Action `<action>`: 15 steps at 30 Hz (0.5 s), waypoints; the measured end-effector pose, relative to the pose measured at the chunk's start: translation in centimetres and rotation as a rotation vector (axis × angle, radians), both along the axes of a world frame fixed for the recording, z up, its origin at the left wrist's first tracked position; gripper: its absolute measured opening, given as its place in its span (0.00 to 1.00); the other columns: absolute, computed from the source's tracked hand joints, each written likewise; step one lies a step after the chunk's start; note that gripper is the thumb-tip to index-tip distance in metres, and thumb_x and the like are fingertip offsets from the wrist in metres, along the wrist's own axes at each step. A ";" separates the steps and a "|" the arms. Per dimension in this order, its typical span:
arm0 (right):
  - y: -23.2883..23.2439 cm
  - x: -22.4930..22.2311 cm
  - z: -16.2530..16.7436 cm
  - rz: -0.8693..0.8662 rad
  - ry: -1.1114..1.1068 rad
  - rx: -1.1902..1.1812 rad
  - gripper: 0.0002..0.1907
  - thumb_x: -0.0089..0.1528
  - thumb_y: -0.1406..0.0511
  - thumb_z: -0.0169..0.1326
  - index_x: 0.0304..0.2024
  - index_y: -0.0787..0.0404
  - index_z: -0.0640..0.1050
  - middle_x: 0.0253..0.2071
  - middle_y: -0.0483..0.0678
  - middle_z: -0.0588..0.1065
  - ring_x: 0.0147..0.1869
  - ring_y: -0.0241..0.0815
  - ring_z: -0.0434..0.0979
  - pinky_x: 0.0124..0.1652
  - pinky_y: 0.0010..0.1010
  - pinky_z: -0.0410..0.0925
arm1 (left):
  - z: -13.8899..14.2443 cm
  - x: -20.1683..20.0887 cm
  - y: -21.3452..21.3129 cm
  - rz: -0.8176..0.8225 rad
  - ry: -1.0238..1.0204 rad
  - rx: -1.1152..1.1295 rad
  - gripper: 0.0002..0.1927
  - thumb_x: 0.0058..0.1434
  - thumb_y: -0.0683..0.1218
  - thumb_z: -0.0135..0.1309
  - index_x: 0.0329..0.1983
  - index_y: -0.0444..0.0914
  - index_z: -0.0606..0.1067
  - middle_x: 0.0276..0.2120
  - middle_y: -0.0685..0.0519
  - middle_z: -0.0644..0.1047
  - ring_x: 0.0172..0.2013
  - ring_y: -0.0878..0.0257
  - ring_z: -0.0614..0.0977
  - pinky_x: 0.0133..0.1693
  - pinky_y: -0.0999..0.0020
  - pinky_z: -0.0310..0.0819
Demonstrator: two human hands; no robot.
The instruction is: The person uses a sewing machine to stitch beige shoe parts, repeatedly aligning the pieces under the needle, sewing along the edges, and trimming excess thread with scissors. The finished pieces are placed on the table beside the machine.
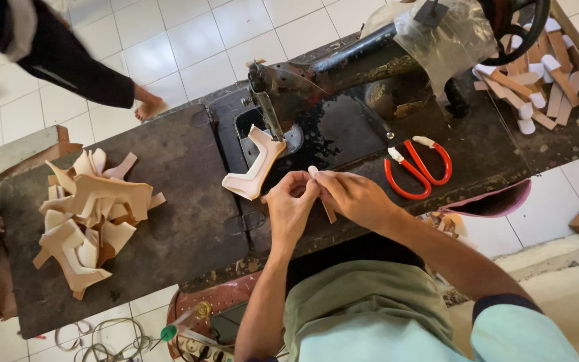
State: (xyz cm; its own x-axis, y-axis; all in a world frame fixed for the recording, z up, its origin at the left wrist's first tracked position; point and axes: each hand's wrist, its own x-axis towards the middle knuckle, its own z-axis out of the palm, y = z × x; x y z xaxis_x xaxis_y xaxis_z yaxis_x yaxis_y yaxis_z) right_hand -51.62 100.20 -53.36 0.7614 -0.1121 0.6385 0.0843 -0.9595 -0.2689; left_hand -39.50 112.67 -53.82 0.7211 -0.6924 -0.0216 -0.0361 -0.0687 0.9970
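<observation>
Hands (323, 194) pinching tan strap (329, 209), sewing machine (343, 74)

— Where is there room on the table (189, 201)?

— The dark stretch between the pile of tan cut pieces (92, 218) and the sewing machine (330, 74) lies open.

— And to the right?

— Crowded — the red-handled scissors (418, 169) lie just beside the right hand (353, 198), and a heap of strips (534, 80) fills the far corner.

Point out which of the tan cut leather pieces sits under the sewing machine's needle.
The pale forked piece beneath the needle arm of the sewing machine, beside the hands. All the others lie heaped in the pile at the table's left end.
</observation>
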 end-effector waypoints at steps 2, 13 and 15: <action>-0.3 -0.4 -0.3 0.017 0.051 -0.008 0.22 0.57 0.65 0.62 0.51 0.66 0.73 0.44 0.53 0.79 0.45 0.50 0.83 0.42 0.34 0.76 | 0.3 -0.3 0.1 -0.005 -0.032 0.034 0.09 0.64 0.41 0.59 0.40 0.28 0.79 0.32 0.51 0.84 0.33 0.70 0.84 0.39 0.76 0.80; -1.6 -0.4 1.0 -0.024 0.105 0.274 0.13 0.60 0.64 0.64 0.42 0.62 0.74 0.35 0.50 0.78 0.36 0.48 0.82 0.34 0.34 0.73 | 0.1 -0.3 1.0 -0.227 -0.078 0.122 0.09 0.62 0.40 0.55 0.39 0.27 0.79 0.29 0.51 0.83 0.31 0.66 0.82 0.36 0.72 0.77; -3.5 -1.0 3.9 -0.479 0.157 0.734 0.10 0.62 0.65 0.62 0.44 0.60 0.79 0.29 0.49 0.79 0.29 0.46 0.78 0.30 0.31 0.71 | -0.4 -0.7 1.8 -0.217 0.067 0.044 0.08 0.61 0.38 0.54 0.40 0.28 0.78 0.32 0.48 0.82 0.34 0.64 0.85 0.39 0.72 0.80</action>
State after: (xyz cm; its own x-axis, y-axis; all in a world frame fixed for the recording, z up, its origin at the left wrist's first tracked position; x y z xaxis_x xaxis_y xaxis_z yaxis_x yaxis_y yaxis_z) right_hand -52.65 96.68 -49.42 0.6007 -0.7805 0.1730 -0.3712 -0.4640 -0.8043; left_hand -40.15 114.45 -54.26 0.5516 -0.8283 -0.0982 0.0117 -0.1100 0.9939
